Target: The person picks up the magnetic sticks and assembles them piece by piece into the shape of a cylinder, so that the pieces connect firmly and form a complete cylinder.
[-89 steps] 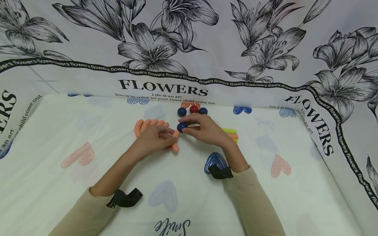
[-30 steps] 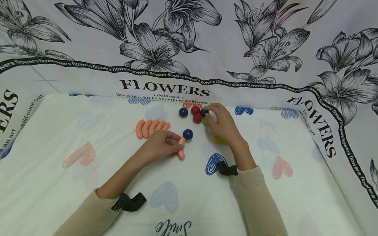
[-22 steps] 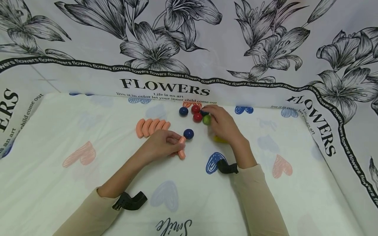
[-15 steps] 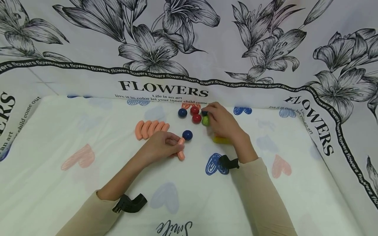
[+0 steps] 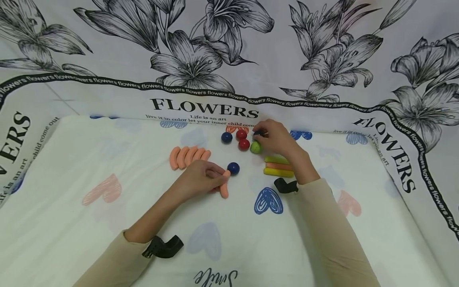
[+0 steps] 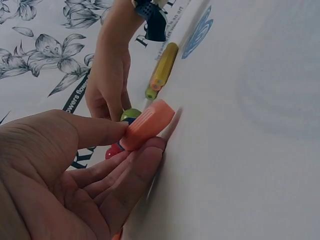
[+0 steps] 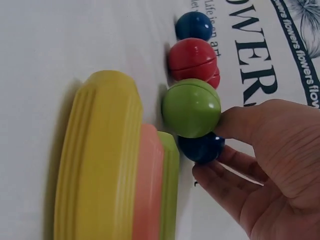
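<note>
In the head view my left hand (image 5: 199, 178) pinches a short curved orange rod (image 5: 224, 191) between thumb and fingers. A blue ball (image 5: 233, 168) sits against the far end of that rod. The left wrist view shows the orange rod (image 6: 148, 124) from its near end, ribbed along one side. My right hand (image 5: 279, 137) reaches to the back and holds another blue ball (image 7: 201, 149) between thumb and fingertips. A green ball (image 5: 255, 147) stands right beside it. Two red balls (image 5: 244, 144) and a further blue ball (image 5: 226, 137) are to its left.
Several curved orange rods (image 5: 181, 158) lie side by side to the left. Below my right forearm are straight yellow (image 5: 278, 172), orange (image 5: 277, 166) and green (image 5: 275, 160) rods. Behind, the flower-printed cloth (image 5: 201, 106) rises.
My right hand has left the blue ball at the orange rod's end and gone to the blue ball at the back. The left hand with its rod has shifted slightly right and nearer.
</note>
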{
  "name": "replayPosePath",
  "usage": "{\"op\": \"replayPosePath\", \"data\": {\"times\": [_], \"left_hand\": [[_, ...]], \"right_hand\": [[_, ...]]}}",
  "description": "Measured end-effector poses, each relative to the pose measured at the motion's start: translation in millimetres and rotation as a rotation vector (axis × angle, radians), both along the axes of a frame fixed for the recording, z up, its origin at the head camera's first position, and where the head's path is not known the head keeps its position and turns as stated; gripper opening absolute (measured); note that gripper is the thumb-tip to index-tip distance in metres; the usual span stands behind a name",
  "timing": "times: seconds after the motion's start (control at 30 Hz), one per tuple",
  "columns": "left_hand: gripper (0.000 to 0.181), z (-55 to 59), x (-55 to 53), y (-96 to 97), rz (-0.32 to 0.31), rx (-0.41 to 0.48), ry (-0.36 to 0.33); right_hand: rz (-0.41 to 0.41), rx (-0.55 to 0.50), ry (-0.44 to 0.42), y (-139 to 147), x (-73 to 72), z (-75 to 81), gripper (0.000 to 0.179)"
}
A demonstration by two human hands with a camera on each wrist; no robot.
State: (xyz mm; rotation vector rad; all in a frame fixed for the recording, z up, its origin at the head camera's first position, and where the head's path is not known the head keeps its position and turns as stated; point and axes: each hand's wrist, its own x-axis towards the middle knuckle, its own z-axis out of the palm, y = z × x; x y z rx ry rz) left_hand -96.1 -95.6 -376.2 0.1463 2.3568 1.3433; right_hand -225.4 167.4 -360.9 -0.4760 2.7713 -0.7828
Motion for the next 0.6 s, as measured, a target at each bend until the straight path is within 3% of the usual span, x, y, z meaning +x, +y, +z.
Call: {"op": "replayPosePath", "data": {"times": [0.2, 0.33, 0.6], "left_hand": [[0.038, 0.5, 1.1, 1.8, 0.018, 0.016, -0.033], [0.038, -0.6, 1.8, 3.9, 0.009, 0.054, -0.05], [0.042, -4.5, 6.4, 3.0, 0.026, 0.076, -0.078]], "right_hand": [[0.001, -0.037, -0.047, 8, 0.7, 0.9, 0.036], [-0.032, -0.071, -0.005, 14, 2.6, -2.9, 0.035], [-0.108, -0.294, 0.097, 21, 30.5, 4.8, 0.037]]}}
